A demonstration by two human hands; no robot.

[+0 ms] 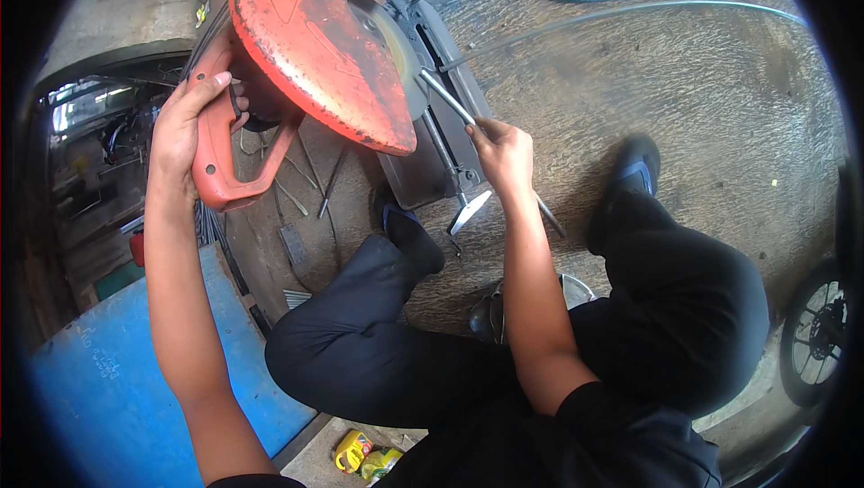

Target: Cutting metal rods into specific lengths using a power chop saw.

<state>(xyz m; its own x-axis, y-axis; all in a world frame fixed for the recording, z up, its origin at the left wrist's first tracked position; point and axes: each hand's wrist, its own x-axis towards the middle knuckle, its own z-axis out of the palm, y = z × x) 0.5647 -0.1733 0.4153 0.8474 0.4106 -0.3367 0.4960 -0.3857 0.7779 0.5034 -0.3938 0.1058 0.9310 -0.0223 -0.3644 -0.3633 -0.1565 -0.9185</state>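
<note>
A cut-off saw stands before me, its worn orange-red blade guard point(315, 47) covering most of the cutting disc point(407, 70). My left hand point(175, 137) is closed around the saw's orange handle point(209, 151), thumb on top and fingers inside the loop. In my closed right hand point(504, 157) is a slim metal rod point(447, 97), tilted, with its far end close to the disc's edge. Whether the rod touches the disc I cannot tell. Below it lie the saw's dark base point(418, 173) and a clamp handle point(471, 211) on a threaded screw.
A blue panel point(171, 362) is at the lower left. A hose point(621, 0) curves over the rough floor point(702, 92). My sandalled feet flank the saw's near end. Behind my right forearm is a metal bowl point(576, 290); a wheel point(814, 331) stands far right. Yellow packages point(354, 450) lie below.
</note>
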